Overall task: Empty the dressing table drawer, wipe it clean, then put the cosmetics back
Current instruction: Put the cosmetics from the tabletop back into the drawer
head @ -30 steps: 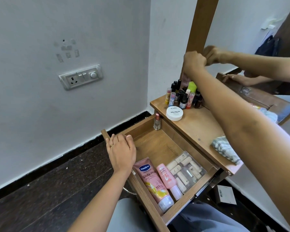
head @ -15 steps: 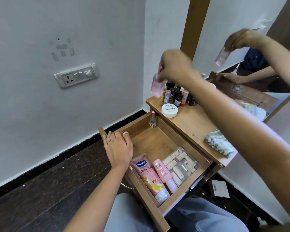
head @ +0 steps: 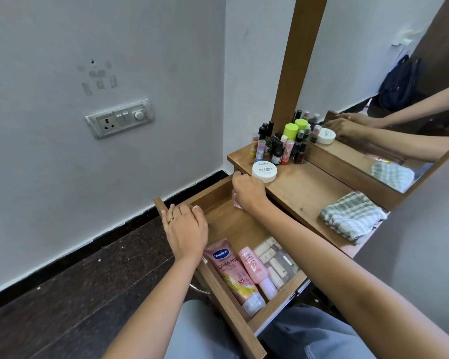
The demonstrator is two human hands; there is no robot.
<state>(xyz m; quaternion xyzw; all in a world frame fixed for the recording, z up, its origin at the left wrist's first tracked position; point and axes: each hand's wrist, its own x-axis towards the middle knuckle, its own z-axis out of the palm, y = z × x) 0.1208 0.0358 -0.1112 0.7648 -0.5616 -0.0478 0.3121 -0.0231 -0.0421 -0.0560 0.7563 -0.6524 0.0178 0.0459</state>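
Down from the dresser top 0.5 s ago, the right hand (head: 248, 194) now sits low in the drawer's (head: 205, 189) far corner, fingers curled round a translucent pink bottle (head: 236, 202), apparently standing it there. Nearer the body, the left hand (head: 186, 229) rests flat with fingers relaxed on the drawer rim, likely steadying it. Nearer still lie the Vaseline tube (head: 231, 270), lotion bottle (head: 253, 268) and clear case (head: 275, 260), while beyond the right hand small bottles (head: 278, 149) wait and the cloth (head: 351, 216) lies aside, so restocking seems underway.
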